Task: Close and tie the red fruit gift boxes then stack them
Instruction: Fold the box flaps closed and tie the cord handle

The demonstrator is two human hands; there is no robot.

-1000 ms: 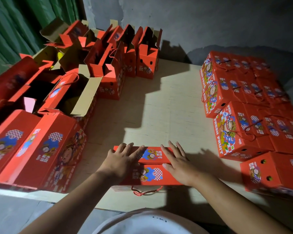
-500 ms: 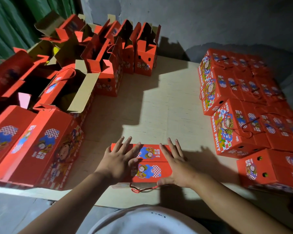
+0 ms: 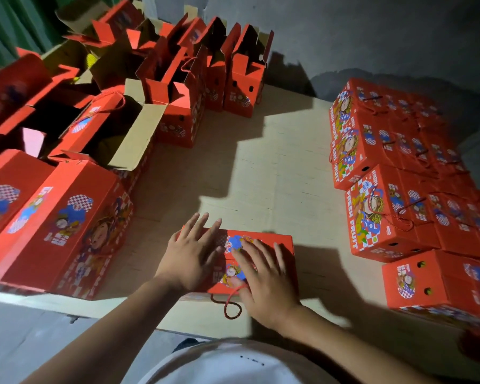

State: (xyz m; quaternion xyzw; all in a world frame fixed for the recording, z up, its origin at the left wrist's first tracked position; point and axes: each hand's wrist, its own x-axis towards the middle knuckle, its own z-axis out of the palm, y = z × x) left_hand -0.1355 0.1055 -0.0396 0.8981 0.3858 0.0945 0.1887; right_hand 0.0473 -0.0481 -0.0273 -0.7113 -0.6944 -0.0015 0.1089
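Two bare forearms reaching forward from the near edge, left hand (image 3: 190, 254) flat with fingers spread and straight, palm down, right hand (image 3: 265, 278) just beside it to the right, palm down, fingers extended and slightly fanned, wrists level.

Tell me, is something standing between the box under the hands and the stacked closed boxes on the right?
Nothing visible does. Bare table lies between the box under both hands and the stack of closed boxes on the right.
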